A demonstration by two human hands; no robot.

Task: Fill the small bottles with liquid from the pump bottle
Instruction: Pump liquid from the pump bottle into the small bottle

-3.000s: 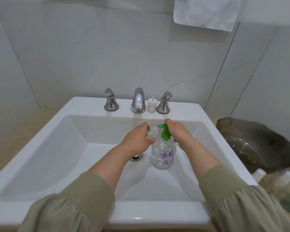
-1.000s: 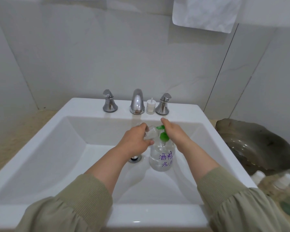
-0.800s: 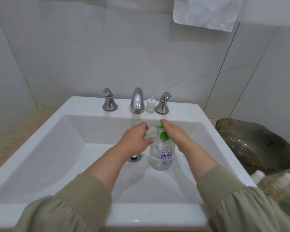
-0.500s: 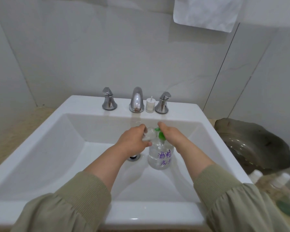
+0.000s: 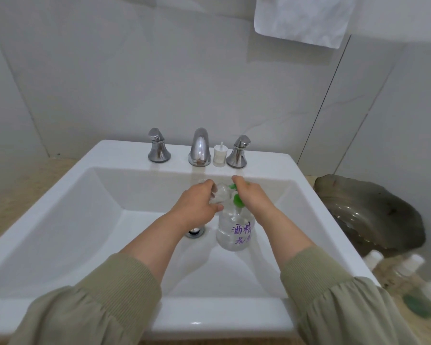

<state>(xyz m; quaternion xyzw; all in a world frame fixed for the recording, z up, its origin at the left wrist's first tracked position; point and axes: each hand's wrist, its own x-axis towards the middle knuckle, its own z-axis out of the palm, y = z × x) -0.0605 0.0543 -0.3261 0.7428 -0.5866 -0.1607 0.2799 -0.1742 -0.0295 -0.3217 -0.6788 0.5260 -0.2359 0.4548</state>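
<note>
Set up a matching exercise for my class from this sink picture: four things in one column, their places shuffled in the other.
Things:
1 pump bottle
2 small bottle
3 white cap
4 towel

Places:
A hanging on the wall
B standing in the sink
C on its back rim, between the spout and the right tap handle
D held in the left hand

Pairs: 1-B, 2-D, 3-C, 4-A.
</note>
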